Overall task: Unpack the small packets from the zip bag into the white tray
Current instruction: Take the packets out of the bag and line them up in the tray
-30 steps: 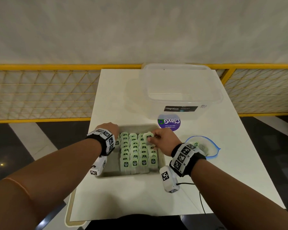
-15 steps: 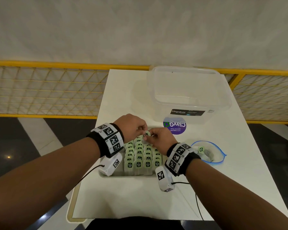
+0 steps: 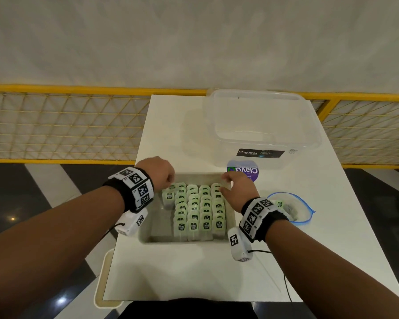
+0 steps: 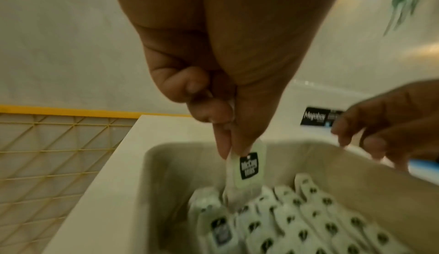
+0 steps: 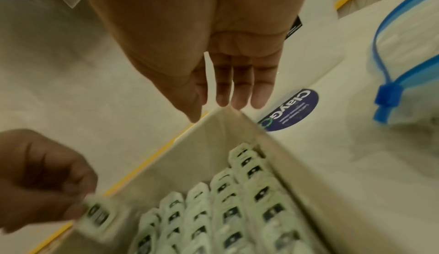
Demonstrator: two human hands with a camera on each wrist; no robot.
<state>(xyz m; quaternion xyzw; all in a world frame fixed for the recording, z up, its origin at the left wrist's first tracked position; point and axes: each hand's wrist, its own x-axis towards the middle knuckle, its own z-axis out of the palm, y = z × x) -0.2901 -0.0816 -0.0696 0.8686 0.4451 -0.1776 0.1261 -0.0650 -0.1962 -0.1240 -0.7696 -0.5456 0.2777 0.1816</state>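
The white tray sits in front of me with several rows of pale green packets standing upright in it. My left hand pinches one green packet over the tray's far left corner, just above the leftmost row. My right hand hovers with straight fingers over the tray's far right corner and holds nothing. The clear zip bag with its blue seal lies on the table right of the tray, behind my right wrist, with at least one packet showing inside.
A large clear plastic box stands at the back of the white table. A round purple sticker lies between box and tray. A yellow mesh railing runs behind the table; dark floor lies to both sides.
The packet passed from my right hand to my left, which carried it left to the tray's far left corner. My right hand let go and moved to the far right corner.
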